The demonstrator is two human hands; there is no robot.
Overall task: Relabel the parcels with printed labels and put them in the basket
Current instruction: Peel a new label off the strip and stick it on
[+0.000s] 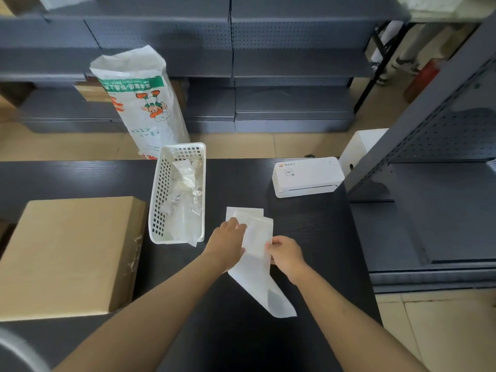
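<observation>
A white paper label strip (pixel 259 275) hangs between my two hands above the black table (pixel 308 237). My left hand (pixel 229 241) grips its upper left edge. My right hand (pixel 285 253) pinches its right edge. Beneath the strip's top end lies a flat white parcel (pixel 243 212), partly hidden by the paper and my left hand. To the left of my hands stands a white perforated basket (pixel 161 200) holding several crumpled clear-plastic parcels (pixel 185 189). A white label printer (pixel 307 176) sits at the far right of the table.
A large cardboard box (pixel 67 253) fills the table's left side. A printed white sack (pixel 142 103) stands on the floor behind the basket. Grey metal shelving (pixel 268 63) runs along the back and right. A white box (pixel 359 149) stands behind the printer.
</observation>
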